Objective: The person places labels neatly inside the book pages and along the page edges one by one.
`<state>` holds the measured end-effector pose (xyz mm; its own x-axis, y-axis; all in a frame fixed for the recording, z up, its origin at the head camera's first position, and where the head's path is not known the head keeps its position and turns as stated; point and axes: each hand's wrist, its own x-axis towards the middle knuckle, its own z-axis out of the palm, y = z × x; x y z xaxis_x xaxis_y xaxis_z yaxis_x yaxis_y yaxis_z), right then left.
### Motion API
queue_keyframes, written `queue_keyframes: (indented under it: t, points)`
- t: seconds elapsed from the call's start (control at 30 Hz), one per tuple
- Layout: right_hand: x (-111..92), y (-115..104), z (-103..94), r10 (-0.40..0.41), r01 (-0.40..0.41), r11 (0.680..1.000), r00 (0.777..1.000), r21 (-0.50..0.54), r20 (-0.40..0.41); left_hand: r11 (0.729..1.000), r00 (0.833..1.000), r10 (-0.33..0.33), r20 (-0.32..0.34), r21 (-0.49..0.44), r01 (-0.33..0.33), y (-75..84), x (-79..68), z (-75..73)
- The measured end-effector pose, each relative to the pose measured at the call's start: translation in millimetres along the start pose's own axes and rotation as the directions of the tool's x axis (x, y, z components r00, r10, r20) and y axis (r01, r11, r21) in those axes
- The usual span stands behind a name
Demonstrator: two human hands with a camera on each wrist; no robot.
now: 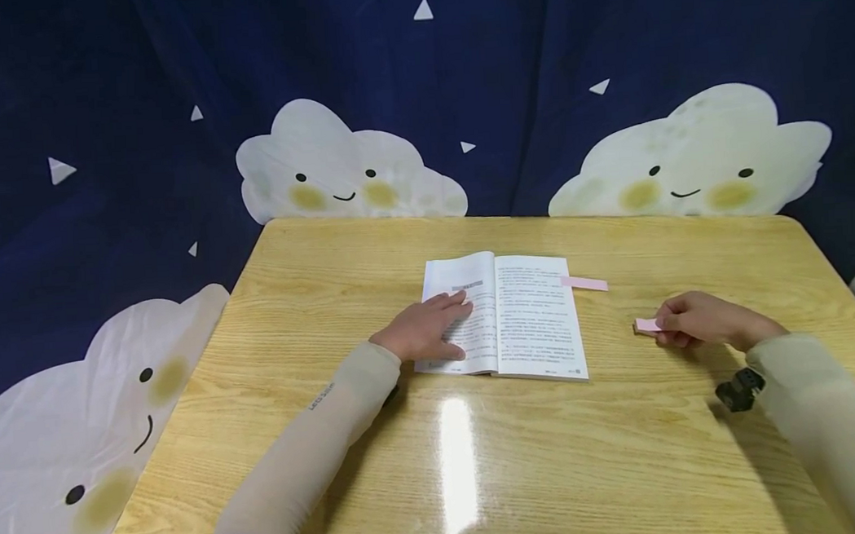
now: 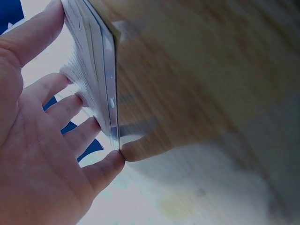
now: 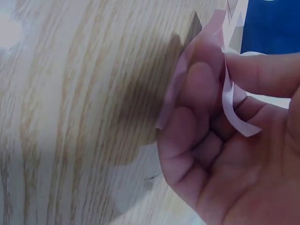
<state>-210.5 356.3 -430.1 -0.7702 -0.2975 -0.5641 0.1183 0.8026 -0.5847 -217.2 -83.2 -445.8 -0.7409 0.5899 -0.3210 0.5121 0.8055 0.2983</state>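
An open book (image 1: 537, 317) lies on the table, printed pages facing up. My left hand (image 1: 424, 330) rests on its left page with fingers spread; in the left wrist view the fingertips press along the edge of the pages (image 2: 96, 61). A pink sticky note strip (image 1: 585, 283) sticks out past the right page's outer edge. To the right of the book, my right hand (image 1: 703, 319) pinches pink sticky notes (image 1: 647, 325) between thumb and fingers, low over the table. In the right wrist view one pink strip (image 3: 229, 101) curls down from the thumb towards the palm.
The wooden table (image 1: 340, 272) extends around the book, with a bright light reflection in front of it. Behind stands a dark blue curtain (image 1: 503, 66) with smiling white clouds. A small black device (image 1: 740, 391) sits at the right wrist.
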Motion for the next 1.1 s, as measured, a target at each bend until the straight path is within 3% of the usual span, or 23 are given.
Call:
queue_keyframes:
  t: [0.57,0.87,1.1]
  points:
    - [4.3,-4.4,-1.9,-0.021,0.021,1.0,1.0,-0.013,0.001,1.0,1.0,-0.004,-0.003,0.002,0.004,-3.6,-3.1,-1.3]
    - [-3.0,-13.6,-0.2,-0.079,0.079,0.984,0.997,-0.162,0.009,1.0,1.0,0.023,-0.001,0.002,-0.023,1.1,-0.2,-3.7]
    - [2.9,-22.3,3.6,-0.062,0.04,0.94,0.996,-0.34,-0.056,1.0,1.0,0.0,0.014,0.004,0.0,0.7,-0.7,-1.8]
